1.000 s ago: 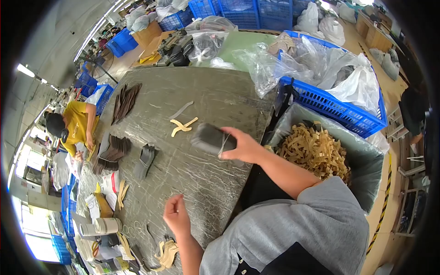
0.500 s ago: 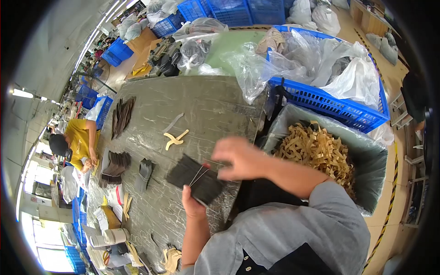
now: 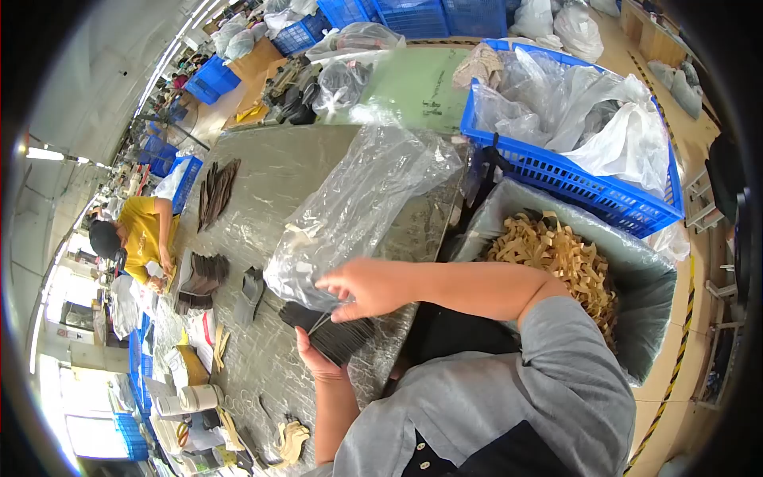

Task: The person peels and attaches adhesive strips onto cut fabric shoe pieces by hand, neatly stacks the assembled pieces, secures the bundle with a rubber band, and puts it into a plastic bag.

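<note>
My left hand (image 3: 322,362) grips a thick stack of dark fabric pieces (image 3: 338,338) from below, thumb along its near left side. A thin pale band (image 3: 319,324) crosses the stack. Just above it, my right hand (image 3: 367,288) holds the lower end of a long clear plastic bag (image 3: 358,191), its fingers partly hidden by the film. The bag stretches over the table from the stack towards the green sheet. To the left lie a small grey-black bundle (image 3: 249,294), a larger dark stack (image 3: 200,280) and a fan of dark strips (image 3: 217,193).
On my right, a lined bin (image 3: 644,318) holds tan strips (image 3: 552,262), behind it a blue crate (image 3: 588,195) of plastic bags. A person in yellow (image 3: 143,230) works across the table (image 3: 254,159). Cups (image 3: 199,396) and tan pieces (image 3: 292,442) lie at the near left.
My right hand has moved left and down to the stack. The clear bag has come from beside the crate across the table, covering the tan crossed strips. The stack has shifted slightly left.
</note>
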A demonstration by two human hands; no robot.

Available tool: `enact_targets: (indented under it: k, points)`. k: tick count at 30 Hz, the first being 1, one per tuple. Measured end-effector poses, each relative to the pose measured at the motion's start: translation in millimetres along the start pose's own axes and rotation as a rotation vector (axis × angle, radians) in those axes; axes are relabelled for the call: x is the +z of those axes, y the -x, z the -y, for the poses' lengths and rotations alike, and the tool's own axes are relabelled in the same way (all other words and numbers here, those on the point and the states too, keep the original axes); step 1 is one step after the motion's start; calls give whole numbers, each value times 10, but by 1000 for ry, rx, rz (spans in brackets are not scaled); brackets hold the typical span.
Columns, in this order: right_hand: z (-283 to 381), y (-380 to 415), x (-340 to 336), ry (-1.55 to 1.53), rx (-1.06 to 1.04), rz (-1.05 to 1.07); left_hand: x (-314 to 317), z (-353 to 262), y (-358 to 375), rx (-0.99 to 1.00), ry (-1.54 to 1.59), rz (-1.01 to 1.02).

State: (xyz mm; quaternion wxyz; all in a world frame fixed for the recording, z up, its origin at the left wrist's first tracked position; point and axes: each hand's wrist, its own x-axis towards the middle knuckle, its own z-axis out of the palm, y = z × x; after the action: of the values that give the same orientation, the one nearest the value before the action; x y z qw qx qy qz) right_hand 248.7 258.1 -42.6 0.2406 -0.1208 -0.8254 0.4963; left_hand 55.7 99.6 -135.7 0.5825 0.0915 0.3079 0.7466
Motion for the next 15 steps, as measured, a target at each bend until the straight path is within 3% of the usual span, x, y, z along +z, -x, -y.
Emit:
enact_targets:
  k: [1, 3, 5, 6, 8, 9, 10, 12, 13, 14, 15]
  points:
    - [164, -2, -124, 15, 91, 22, -67, -108, 34, 45, -36, 6]
    - [-150, -48, -357, 392, 36, -404, -218, -320, 169, 140, -98, 9]
    - [-549, -216, -815, 1167, -174, -787, -234, -431, 281, 201, -24, 14]
    - [-862, -229, -1035, 1317, -104, -797, -311, -493, 329, 221, -16, 10]
    - [-1161, -161, -1136, 1248, 288, -516, -490, -598, 398, 278, -24, -24]
    - [-1204, -61, -1196, 1002, 590, -242, -517, -631, 454, 321, -71, -25]
    - [-1433, -5, -1126, 995, 673, -249, -491, -621, 471, 340, -103, -1]
    - [-1392, 285, -896, 906, 677, -491, -448, -590, 500, 281, -112, 12]
    - [-1278, 420, -784, 822, 752, -466, -518, -563, 439, 327, -232, 136]
    - [-1360, 713, -533, 743, 723, -546, -143, -370, 395, 205, -53, -8]
    - [-1267, 856, -416, 558, 638, -524, -121, -356, 339, 107, -130, 131]
